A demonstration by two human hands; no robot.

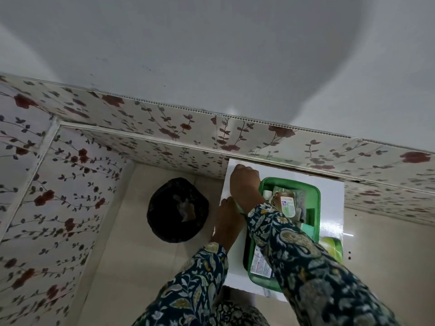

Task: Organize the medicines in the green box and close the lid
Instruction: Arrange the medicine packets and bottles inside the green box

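The green box [314,191] stands open on a small white table [334,208]. It holds several medicines, among them a clear bottle with a blue and white label [286,204] and a white packet with red print [260,264]. A light green lid [333,248] lies at the box's right side. My right hand [244,182] reaches across the box to the table's far left corner, fingers curled under, with nothing visible in them. My left hand [228,217] rests at the table's left edge beside the box. Its fingers are hidden under my right forearm.
A black bin with a dark liner [177,209] stands on the tiled floor just left of the table. Floral wall panels [164,128] close in behind the table and on the left. My patterned sleeves cover the box's near left part.
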